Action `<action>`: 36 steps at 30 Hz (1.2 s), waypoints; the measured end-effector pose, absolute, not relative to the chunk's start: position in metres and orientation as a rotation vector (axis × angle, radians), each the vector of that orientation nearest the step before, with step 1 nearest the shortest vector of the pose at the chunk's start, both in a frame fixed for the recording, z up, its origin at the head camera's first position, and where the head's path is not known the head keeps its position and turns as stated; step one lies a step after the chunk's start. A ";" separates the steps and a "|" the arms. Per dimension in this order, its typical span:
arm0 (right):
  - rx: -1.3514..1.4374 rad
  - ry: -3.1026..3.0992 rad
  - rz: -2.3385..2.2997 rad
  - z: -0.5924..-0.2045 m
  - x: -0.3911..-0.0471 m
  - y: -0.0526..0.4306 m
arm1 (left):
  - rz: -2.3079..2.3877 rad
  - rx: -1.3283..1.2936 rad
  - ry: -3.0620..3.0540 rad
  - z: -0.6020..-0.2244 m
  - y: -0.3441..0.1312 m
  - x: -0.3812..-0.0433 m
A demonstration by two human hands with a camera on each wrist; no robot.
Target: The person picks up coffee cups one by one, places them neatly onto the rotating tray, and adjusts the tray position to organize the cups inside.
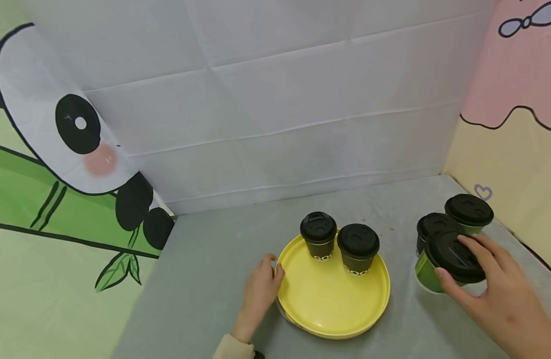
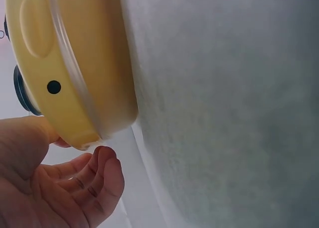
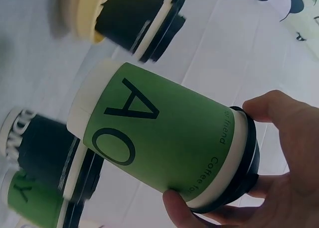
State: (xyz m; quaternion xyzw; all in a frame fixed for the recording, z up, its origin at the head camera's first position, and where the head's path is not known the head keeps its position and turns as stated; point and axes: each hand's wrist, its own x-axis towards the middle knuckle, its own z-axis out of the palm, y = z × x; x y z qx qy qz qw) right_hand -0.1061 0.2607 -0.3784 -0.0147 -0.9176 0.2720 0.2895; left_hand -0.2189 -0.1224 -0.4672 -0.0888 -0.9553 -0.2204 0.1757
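- Head view, and there's your right hand (image 1: 504, 289) out at 3 o'clock of the yellow tray (image 1: 329, 304), grasping a green cup (image 3: 164, 138) by its black lid (image 1: 452, 257).
- Look at that spread: thumb near 7 o'clock on the lid, a fingertip near 1, presumably because the wide brim offers you a firm edge.
- And the neighbours are close! A black cup (image 1: 437, 227) at 11 o'clock and a second green cup (image 1: 469, 212) at 1, bunched so tightly that a hold from above probably suits you best.
- Over at 9 o'clock of the tray, your left hand (image 1: 259, 286) grips the rim, thumb over the edge, fingers bent beneath, likely steadying it on the table (image 1: 212, 279).
- Up on the tray, two lidded dark cups, one (image 1: 319, 234) near 11 o'clock, its partner (image 1: 358, 249) near 2, stand upright side by side, seemingly grouped towards the far edge.
- So where's your held cup against the grip? At 10 o'clock from your right palm, lid between thumb and fingers, body below; whether its base touches the table, you can't tell.
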 end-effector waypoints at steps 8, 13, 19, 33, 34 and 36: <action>0.191 -2.406 0.834 -0.372 -0.108 0.227 | -0.629 -0.256 -2.706 -0.466 -0.123 -0.221; 0.287 -2.390 0.844 -0.374 -0.111 0.209 | -0.616 -0.268 -2.698 -0.464 -0.120 -0.222; 0.338 -2.429 0.790 -0.377 -0.112 0.190 | -0.593 -0.274 -2.696 -0.465 -0.119 -0.222; 0.389 -2.594 0.778 -0.395 -0.119 0.166 | -0.524 -0.334 -2.674 -0.466 -0.119 -0.222; 0.393 -2.603 0.777 -0.396 -0.120 0.165 | -0.522 -0.332 -2.673 -0.466 -0.119 -0.222; 0.400 -2.620 0.774 -0.398 -0.120 0.163 | -0.523 -0.329 -2.674 -0.466 -0.120 -0.222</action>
